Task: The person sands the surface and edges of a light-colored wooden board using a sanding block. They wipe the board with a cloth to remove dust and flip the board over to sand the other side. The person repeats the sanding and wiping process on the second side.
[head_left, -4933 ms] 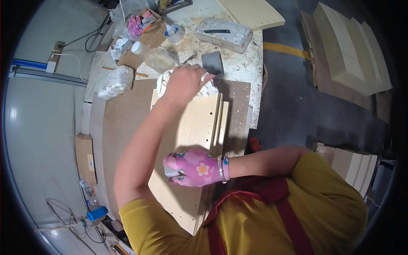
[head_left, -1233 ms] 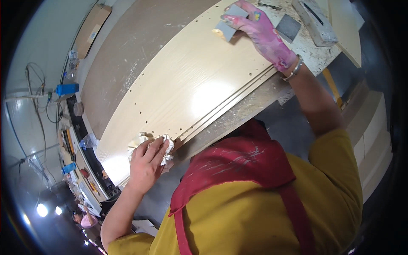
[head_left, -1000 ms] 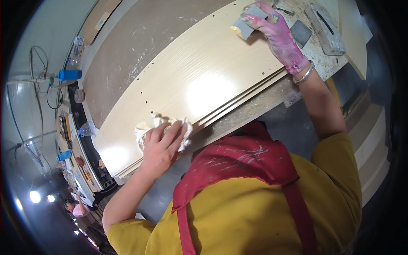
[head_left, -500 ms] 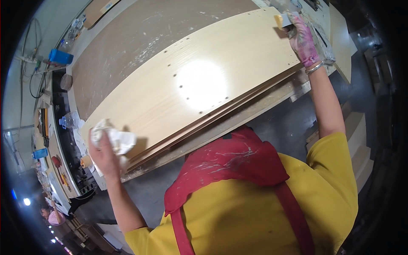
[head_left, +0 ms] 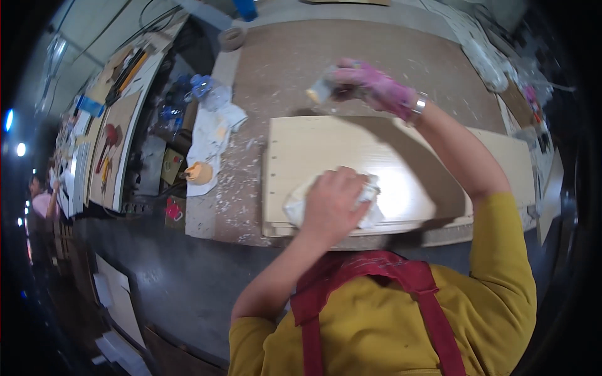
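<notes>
A pale wood panel (head_left: 295, 147), with small dark holes along its left end, lies on other panels on the worktable (head_left: 241, 194). My bare left hand (head_left: 335, 200) is closed over a crumpled white cloth (head_left: 295, 205) and presses it on the panel near its front edge. Above the table, beyond the panel's far edge, my right hand (head_left: 370, 84) wears a pink-stained glove. It grips a putty knife (head_left: 321, 89), whose grey blade carries yellowish putty at its tip; the fingers hide the handle.
An orange-beige lump of putty (head_left: 199, 173) sits on white paper (head_left: 204, 141) at the table's left edge, near a clear bottle (head_left: 214, 94). A tape roll (head_left: 232, 39) is farther back. Clear plastic packaging (head_left: 486, 66) lies at the far right. A tool bench (head_left: 128, 106) stands left; a person (head_left: 44, 203) is beyond.
My view has turned, so the panel now lies nearly level. My right hand has come off the panel's right end with the putty knife. My left hand and cloth are still on the panel.
</notes>
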`<state>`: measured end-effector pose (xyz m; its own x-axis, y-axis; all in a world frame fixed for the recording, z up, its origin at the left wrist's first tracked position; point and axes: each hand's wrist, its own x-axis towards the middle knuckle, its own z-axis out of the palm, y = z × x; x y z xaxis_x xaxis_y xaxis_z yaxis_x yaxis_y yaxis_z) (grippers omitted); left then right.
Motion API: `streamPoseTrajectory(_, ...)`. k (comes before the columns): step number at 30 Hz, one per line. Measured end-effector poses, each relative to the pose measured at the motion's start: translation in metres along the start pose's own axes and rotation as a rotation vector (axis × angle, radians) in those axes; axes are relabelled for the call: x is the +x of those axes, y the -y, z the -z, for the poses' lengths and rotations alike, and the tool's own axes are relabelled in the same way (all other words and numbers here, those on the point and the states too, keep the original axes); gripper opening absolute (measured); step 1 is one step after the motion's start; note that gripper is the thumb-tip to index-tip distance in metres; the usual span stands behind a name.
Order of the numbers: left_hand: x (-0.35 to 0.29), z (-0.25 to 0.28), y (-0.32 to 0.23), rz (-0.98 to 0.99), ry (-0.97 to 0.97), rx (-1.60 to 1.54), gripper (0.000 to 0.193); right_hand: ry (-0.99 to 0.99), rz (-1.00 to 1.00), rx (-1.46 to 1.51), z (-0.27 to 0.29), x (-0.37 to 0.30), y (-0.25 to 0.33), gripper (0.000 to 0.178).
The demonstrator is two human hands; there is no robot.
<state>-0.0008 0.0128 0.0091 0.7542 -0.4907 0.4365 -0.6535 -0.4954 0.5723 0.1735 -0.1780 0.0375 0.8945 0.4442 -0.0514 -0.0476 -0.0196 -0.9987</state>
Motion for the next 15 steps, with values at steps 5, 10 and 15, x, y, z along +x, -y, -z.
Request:
streamPoseTrajectory(5, -0.004, 0.002, -0.001, 0.019, 0.049, 0.029, 0.038, 0.076, -0.078, -0.175, -0.113, 0.163, -0.031, 0.036)
streamPoseTrajectory(10, -0.005, -0.004, 0.003, -0.054, 0.007, -0.028, 0.036, 0.387, -0.061, -0.773, -0.129, 0.238, -0.096, 0.042)
streamPoseTrajectory(15, -0.006, 0.002, 0.004, 0.004, 0.061, -0.085, 0.040, 0.383, -0.105, -0.846, -0.131, 0.187, -0.028, 0.064)
